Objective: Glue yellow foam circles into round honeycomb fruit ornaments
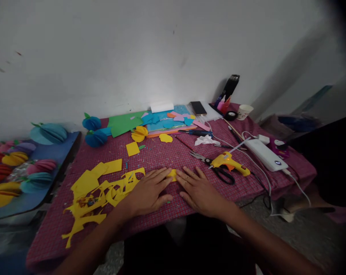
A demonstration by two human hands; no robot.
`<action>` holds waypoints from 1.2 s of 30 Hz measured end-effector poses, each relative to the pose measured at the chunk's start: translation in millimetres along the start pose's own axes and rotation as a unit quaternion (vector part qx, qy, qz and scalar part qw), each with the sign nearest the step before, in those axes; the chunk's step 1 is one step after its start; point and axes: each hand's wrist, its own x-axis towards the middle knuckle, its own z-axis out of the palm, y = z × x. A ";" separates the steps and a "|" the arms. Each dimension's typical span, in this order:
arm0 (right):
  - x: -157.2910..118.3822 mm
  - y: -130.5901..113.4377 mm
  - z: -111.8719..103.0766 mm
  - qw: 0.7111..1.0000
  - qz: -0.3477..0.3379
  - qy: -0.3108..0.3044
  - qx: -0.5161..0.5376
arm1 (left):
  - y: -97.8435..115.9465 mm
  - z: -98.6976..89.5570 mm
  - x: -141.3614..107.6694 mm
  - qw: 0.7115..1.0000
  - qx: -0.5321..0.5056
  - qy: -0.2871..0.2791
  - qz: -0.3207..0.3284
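Note:
A small piece of yellow paper [172, 175] lies on the checked tablecloth between my hands. My left hand [150, 191] rests flat, its fingertips touching the paper's left side. From the right, my right hand [200, 193] lies flat with its fingers stretched over the paper's other edge. Part of the paper is hidden under the fingers. Cut yellow scraps [115, 191] spread left of my left hand. Scissors [217, 168] with black handles lie beyond my right hand, beside a yellow glue gun [230, 163].
Folded-paper pumpkins fill a blue board [67, 152] at left; a yellow one [139, 133] sits on the table. Green paper [124, 124], a phone [198, 108], a black flask [231, 86] and a paper cup [244, 112] stand behind. A white power bank [266, 154] with cables lies right.

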 end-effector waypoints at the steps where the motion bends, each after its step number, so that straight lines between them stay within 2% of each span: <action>1: -0.3 0.4 0.1 1.000 -0.001 0.002 0.001 | -0.2 0.2 -0.8 1.000 0.007 0.005 -0.002; 6: -0.6 3.2 4.0 0.999 -0.018 0.027 -0.004 | -1.8 5.7 -1.9 0.999 0.035 0.008 0.006; 12: -6.7 5.2 11.7 0.988 0.025 0.152 0.004 | -3.6 9.7 -1.4 0.998 0.054 0.017 0.009; 14: -10.4 4.6 12.6 0.985 0.034 0.169 0.005 | -2.8 9.2 -0.4 0.998 0.053 0.013 0.013; 18: -14.2 2.4 11.8 0.988 0.032 0.152 0.001 | -0.4 8.8 2.8 0.998 0.055 -0.005 0.018; 23: -8.9 -1.5 8.5 0.995 0.008 0.098 -0.011 | 0.2 8.7 4.8 0.998 0.057 -0.022 0.016; 28: -3.9 -3.7 6.0 0.999 0.014 0.049 -0.010 | -1.7 8.0 4.7 0.999 0.040 -0.008 0.027; 36: 0.4 -3.7 7.1 0.999 0.021 0.046 0.002 | -2.8 5.5 1.8 0.999 0.046 -0.009 0.018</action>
